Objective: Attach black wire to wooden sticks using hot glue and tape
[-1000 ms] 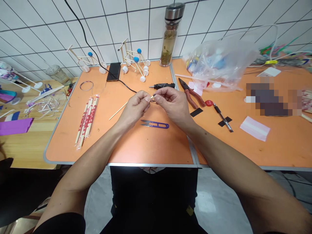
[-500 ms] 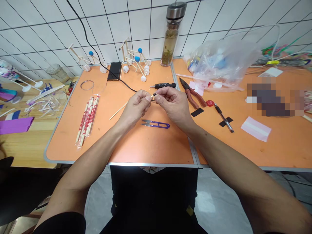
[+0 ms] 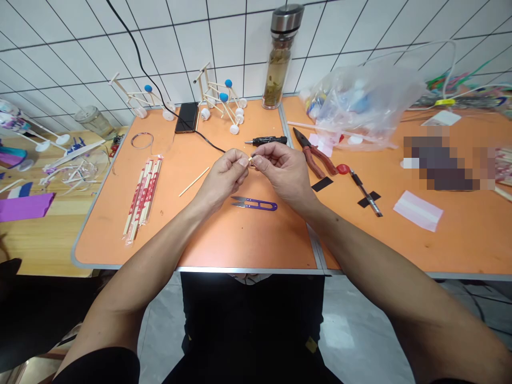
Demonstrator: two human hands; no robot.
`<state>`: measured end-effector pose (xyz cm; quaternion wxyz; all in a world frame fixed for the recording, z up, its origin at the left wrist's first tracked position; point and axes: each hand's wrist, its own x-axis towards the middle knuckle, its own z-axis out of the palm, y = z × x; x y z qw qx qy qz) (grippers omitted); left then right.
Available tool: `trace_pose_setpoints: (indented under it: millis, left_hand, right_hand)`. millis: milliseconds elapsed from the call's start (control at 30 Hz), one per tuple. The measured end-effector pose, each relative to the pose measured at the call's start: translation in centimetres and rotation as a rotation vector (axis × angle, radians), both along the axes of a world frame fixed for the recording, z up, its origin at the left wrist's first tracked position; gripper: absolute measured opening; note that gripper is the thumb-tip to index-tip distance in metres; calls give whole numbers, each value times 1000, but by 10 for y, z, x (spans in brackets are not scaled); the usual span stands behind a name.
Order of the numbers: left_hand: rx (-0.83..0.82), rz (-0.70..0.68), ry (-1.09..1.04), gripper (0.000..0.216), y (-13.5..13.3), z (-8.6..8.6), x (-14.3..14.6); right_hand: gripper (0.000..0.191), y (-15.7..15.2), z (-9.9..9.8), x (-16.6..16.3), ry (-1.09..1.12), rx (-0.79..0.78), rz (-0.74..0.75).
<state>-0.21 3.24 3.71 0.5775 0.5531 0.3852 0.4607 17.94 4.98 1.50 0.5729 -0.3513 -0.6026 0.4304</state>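
Both hands meet above the middle of the orange table. My left hand (image 3: 230, 169) is closed in a pinch on a short pale wooden stick (image 3: 250, 158), of which only the tip shows. Thumb and forefinger of my right hand (image 3: 279, 164) press together at that tip, on a small dark bit that looks like black tape; the fingers mostly cover it. Another thin wooden stick (image 3: 194, 182) lies just left of my left hand. Below the hands are purple thread snips (image 3: 256, 204), and beyond them a black screwdriver (image 3: 266, 141).
Wrapped chopsticks (image 3: 143, 198) lie left. Stick models with blue balls (image 3: 218, 98), a phone (image 3: 186, 118) and a tea bottle (image 3: 278, 64) stand or lie behind. Rightward are pliers (image 3: 316, 154), black tape pieces (image 3: 322, 184), a pen (image 3: 366, 192) and a plastic bag (image 3: 360, 106).
The fingers have shifted slightly around the stick's tip, and less of the dark bit shows now. The whole view has moved a little; the table things lie as before.
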Motion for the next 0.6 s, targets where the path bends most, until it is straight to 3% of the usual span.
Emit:
trace_pose_setpoints:
  millis: [233,600]
  left_hand:
    - [154,83,129,31,2,-3,-3]
    - [89,61,82,29,3,-3,-2]
  right_hand:
    - [57,0,-1,-1,-5,-1,-12]
    - [51,1,-3,0,1,30,-14]
